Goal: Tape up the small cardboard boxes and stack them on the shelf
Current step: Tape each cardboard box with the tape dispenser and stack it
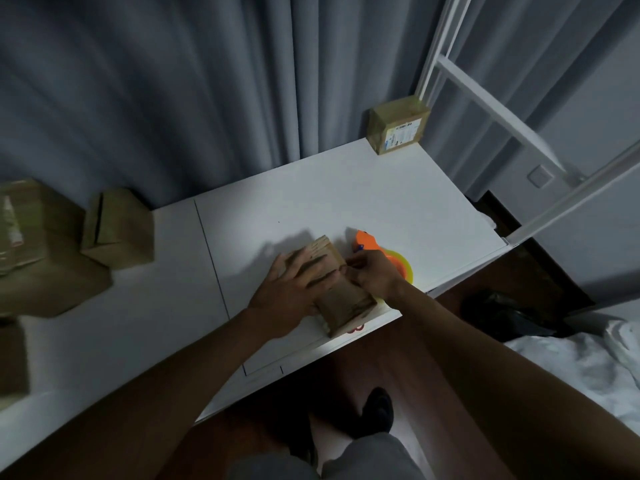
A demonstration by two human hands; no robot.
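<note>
A small cardboard box [341,303] lies near the front right edge of the white table [311,188]. My left hand [291,289] lies flat across its top, fingers straight, pressing it down. My right hand [372,275] sits at the box's right side with its fingers curled, pinching at the box's top edge; what it pinches is too small to tell. Right behind that hand lies an orange and yellow tape dispenser [381,252], partly hidden by it. A taped box with a white label [398,128] stands at the table's far right corner, against the white shelf frame [485,95].
An open-flapped small box [117,230] and a larger box [38,247] stand at the left of the table, another box [12,362] at the far left edge. Grey curtains hang behind. A black bag [509,313] and white cloth [588,368] lie on the floor at right.
</note>
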